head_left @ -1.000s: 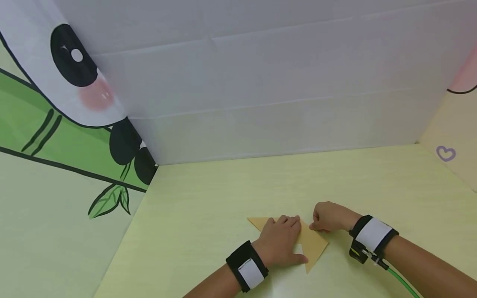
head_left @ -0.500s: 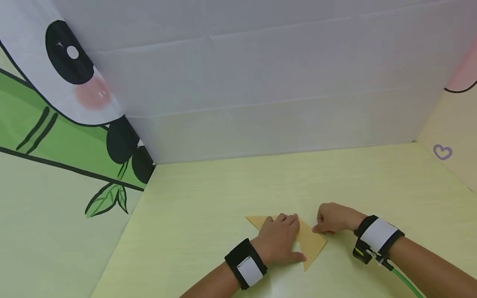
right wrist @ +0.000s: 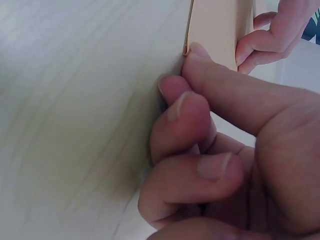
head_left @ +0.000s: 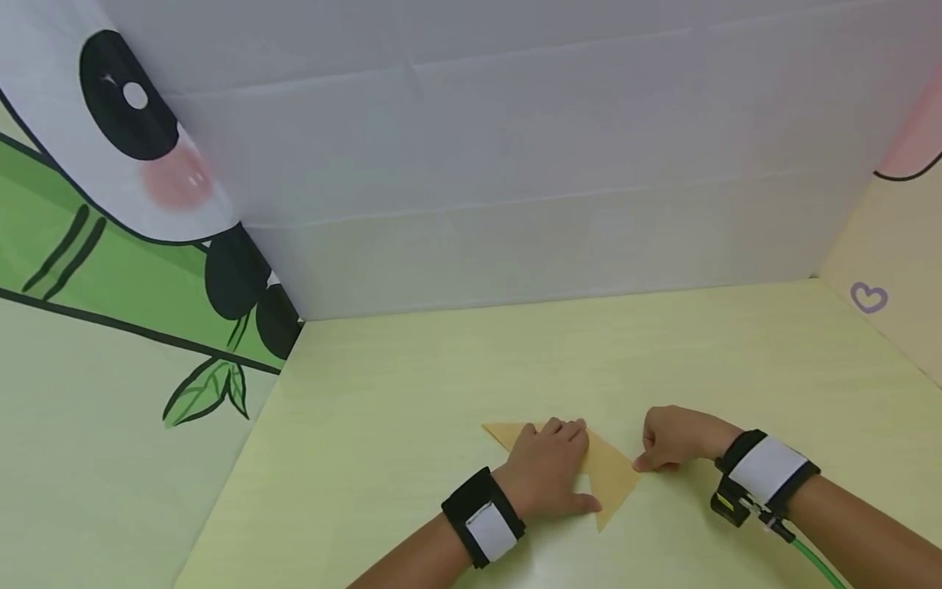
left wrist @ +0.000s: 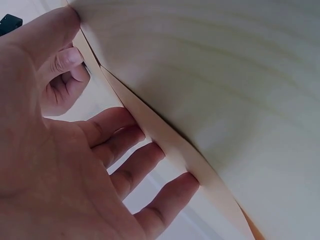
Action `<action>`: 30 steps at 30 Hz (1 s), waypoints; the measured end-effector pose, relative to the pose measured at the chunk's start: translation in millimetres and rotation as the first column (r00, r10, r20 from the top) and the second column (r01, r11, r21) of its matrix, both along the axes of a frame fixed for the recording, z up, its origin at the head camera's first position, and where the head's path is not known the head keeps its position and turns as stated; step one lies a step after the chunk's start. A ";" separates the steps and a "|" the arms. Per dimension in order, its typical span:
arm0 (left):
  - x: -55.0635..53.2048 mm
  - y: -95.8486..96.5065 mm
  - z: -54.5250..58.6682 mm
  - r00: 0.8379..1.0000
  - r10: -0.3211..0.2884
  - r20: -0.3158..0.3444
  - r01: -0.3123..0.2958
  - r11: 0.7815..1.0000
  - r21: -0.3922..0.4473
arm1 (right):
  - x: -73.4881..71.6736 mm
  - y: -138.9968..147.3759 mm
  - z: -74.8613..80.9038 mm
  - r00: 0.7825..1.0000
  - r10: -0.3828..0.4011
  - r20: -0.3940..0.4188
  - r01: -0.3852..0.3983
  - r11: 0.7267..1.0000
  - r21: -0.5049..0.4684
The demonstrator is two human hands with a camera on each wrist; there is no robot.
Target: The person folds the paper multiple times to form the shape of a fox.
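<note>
A folded sheet of tan paper (head_left: 612, 473) lies flat on the table, with pointed corners showing to the left, right and front. My left hand (head_left: 548, 470) rests across its middle, fingers spread and thumb stretched to the front corner. In the left wrist view, its fingertips (left wrist: 187, 182) press on the paper (left wrist: 167, 135), which bows up slightly along one edge. My right hand (head_left: 677, 438) is at the right corner with its fingers curled. There, in the right wrist view, the thumb (right wrist: 220, 82) presses the paper's corner (right wrist: 212, 30). The palm covers the paper's centre.
The pale yellow-green table (head_left: 412, 368) reaches back to a white cloth wall (head_left: 515, 164). A printed panel (head_left: 132, 245) stands at the left and another (head_left: 883, 245) at the right. Both wrists wear black straps; a green cable (head_left: 817, 564) trails from the right one.
My right hand has slid right and toward the front along the paper's edge, reaching the right corner. The left hand stays on the paper. The whole head view has shifted slightly.
</note>
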State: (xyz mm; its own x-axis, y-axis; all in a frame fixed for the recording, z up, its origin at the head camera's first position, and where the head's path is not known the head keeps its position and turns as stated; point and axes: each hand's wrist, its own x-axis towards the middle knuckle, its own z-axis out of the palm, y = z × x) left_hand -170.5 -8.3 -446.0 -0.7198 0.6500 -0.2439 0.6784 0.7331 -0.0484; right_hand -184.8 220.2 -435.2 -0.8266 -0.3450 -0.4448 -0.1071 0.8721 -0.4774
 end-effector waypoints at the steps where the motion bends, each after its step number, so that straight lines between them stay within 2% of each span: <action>1: -0.1 -0.3 0.5 1.000 0.002 -0.003 -0.002 1.000 0.003 | 0.6 0.6 1.1 1.000 0.001 0.003 -0.001 1.000 0.006; 10: -1.1 -2.6 1.9 1.000 0.004 0.001 -0.004 0.999 0.033 | 5.4 2.8 9.7 1.000 0.011 0.024 -0.011 0.999 0.037; 17: -0.5 -1.1 3.8 1.000 -0.005 -0.012 0.005 0.999 0.034 | 11.7 13.5 6.3 0.999 -0.022 0.036 0.023 0.999 -0.027; 20: -0.9 -0.9 5.6 1.000 -0.001 -0.025 0.002 1.000 0.031 | 14.4 17.7 3.5 1.000 -0.023 -0.013 0.022 0.997 -0.079; 22: -0.3 -1.4 6.7 1.000 0.005 -0.028 -0.004 1.000 0.024 | 17.6 17.9 1.7 0.996 -0.012 -0.093 0.001 0.993 -0.119; 24: 0.1 -1.9 7.2 1.000 0.011 -0.025 -0.011 1.000 0.021 | 22.0 14.1 -0.3 0.982 -0.009 -0.189 -0.016 0.991 -0.133; 25: 0.3 -2.0 7.1 1.000 0.013 -0.022 -0.013 1.000 0.021 | 24.3 11.4 -1.4 0.969 0.002 -0.248 -0.034 0.992 -0.124; 27: 0.3 -1.8 6.5 1.000 0.012 -0.024 -0.011 1.000 0.022 | 29.5 4.4 -3.6 0.931 0.035 -0.364 -0.068 0.995 -0.078; 30: -1.1 -0.6 5.5 0.999 -0.001 -0.039 0.002 1.000 0.029 | 37.0 -5.3 -6.2 0.866 0.102 -0.490 -0.113 0.994 0.006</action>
